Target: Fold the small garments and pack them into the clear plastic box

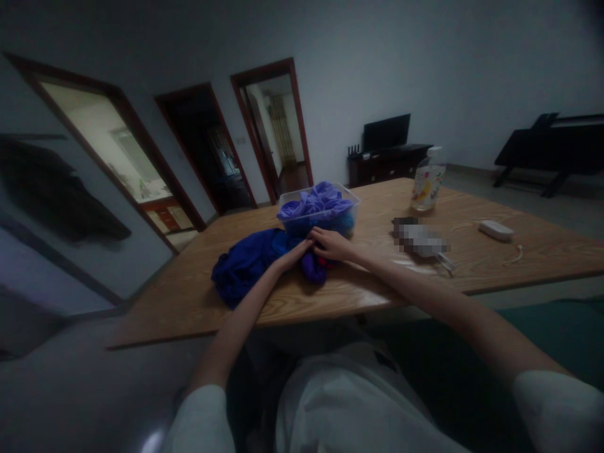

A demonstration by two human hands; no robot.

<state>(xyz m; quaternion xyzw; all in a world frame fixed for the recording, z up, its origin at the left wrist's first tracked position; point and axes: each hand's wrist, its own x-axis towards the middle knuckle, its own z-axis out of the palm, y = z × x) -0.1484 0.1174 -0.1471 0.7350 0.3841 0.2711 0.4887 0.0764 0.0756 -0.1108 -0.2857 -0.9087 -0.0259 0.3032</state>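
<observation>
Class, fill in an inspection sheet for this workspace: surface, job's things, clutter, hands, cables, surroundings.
Surface: wooden table, grain visible.
Job's things: blue cloth heaped left of a small purple-and-red bundle; clear container behind, holding lilac cloth.
Clutter: upright bottle, pixelated item, white case.
Hands: left hand and right hand close together at the bundle; grip unclear.
Cables: thin white cord or strap near the case.
Surroundings: dark doorway; black screen on a low cabinet.

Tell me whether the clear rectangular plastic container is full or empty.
Full: the container has crumpled lilac fabric rising above its rim, with blue material showing through its wall.
</observation>
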